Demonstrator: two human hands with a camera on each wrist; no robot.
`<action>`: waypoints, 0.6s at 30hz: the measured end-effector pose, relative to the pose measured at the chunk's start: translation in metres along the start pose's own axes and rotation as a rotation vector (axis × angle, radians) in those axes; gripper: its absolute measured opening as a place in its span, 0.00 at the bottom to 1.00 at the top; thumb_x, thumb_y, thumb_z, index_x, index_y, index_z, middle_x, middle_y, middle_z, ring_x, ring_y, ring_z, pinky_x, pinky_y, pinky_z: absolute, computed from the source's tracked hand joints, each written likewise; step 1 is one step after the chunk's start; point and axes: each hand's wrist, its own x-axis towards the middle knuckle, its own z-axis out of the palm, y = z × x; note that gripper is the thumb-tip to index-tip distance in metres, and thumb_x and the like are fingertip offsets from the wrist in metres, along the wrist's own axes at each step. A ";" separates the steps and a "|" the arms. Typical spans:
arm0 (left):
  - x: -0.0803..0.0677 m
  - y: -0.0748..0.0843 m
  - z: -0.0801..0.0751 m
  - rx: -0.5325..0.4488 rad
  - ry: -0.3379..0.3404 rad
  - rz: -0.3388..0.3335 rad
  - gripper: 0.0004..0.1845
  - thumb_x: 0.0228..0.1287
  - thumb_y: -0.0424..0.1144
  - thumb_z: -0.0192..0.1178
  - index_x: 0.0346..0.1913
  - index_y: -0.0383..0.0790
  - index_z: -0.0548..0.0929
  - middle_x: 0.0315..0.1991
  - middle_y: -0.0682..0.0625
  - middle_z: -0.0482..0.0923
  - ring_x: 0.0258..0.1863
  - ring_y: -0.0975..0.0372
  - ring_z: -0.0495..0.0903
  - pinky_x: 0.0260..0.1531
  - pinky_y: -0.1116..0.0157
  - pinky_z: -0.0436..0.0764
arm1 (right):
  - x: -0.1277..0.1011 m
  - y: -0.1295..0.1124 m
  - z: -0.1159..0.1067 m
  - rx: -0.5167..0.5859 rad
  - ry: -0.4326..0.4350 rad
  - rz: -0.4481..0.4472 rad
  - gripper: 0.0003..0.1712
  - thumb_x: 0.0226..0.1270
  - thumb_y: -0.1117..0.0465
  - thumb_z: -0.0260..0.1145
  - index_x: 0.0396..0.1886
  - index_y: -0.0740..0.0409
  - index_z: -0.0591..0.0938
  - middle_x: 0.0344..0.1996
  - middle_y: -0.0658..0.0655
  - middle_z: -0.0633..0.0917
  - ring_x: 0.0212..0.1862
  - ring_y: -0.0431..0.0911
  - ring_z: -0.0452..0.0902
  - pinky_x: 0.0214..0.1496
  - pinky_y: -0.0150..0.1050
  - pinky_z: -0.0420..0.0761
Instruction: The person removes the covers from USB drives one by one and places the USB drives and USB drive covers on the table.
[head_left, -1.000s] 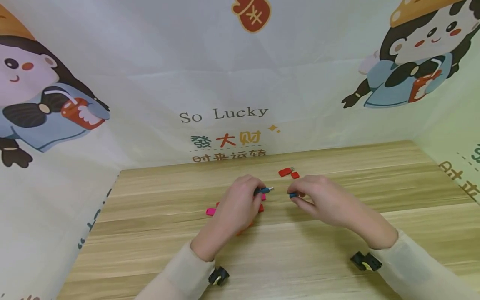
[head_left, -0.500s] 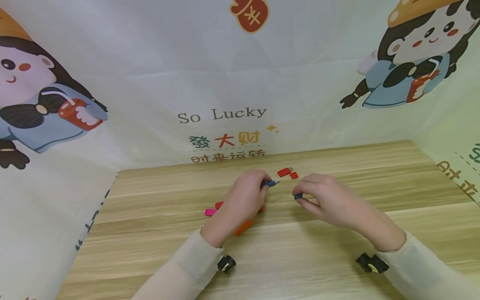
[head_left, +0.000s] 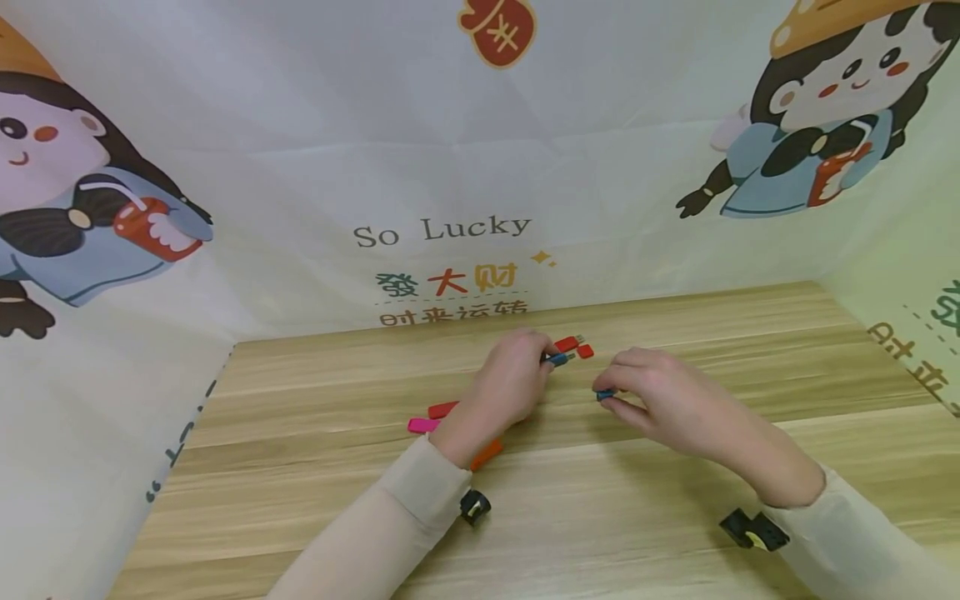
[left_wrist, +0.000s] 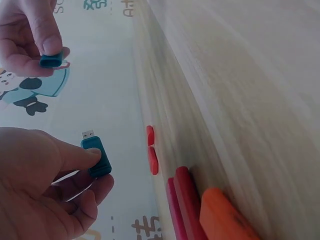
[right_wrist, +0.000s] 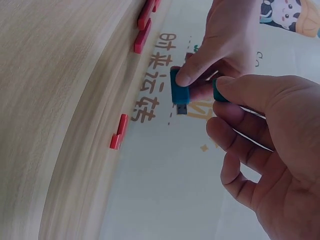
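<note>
My left hand (head_left: 510, 387) pinches a blue USB flash drive (left_wrist: 98, 161) between thumb and fingers, its metal plug bare and pointing away from the palm. In my right hand (head_left: 663, 404) is the small blue cap (right_wrist: 218, 91), gripped by the thumb and fingertips. Cap and drive are apart, with the cap lower and to the right in the head view. Both are held above the wooden table (head_left: 300, 492). Just behind the left fingertips lies a red USB flash drive (head_left: 566, 343) with its plug bare, beside its loose red cap (head_left: 586, 352).
Under and beside the left forearm lie several more sticks: a pink one (head_left: 423, 425), a red one (head_left: 442, 409) and an orange one (head_left: 488, 454), partly hidden by the arm. A printed cloth backdrop (head_left: 315, 192) stands at the table's far edge and sides.
The left hand has moved right and away with the blue flash drive, toward the red one. The right hand has shifted slightly right, still holding the cap.
</note>
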 end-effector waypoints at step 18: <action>0.040 0.007 0.026 -0.024 -0.062 -0.022 0.04 0.74 0.34 0.68 0.47 0.41 0.89 0.44 0.51 0.88 0.47 0.60 0.84 0.50 0.65 0.83 | -0.007 0.002 0.001 0.005 0.017 -0.014 0.12 0.61 0.70 0.80 0.40 0.52 0.89 0.39 0.46 0.89 0.41 0.41 0.85 0.42 0.41 0.87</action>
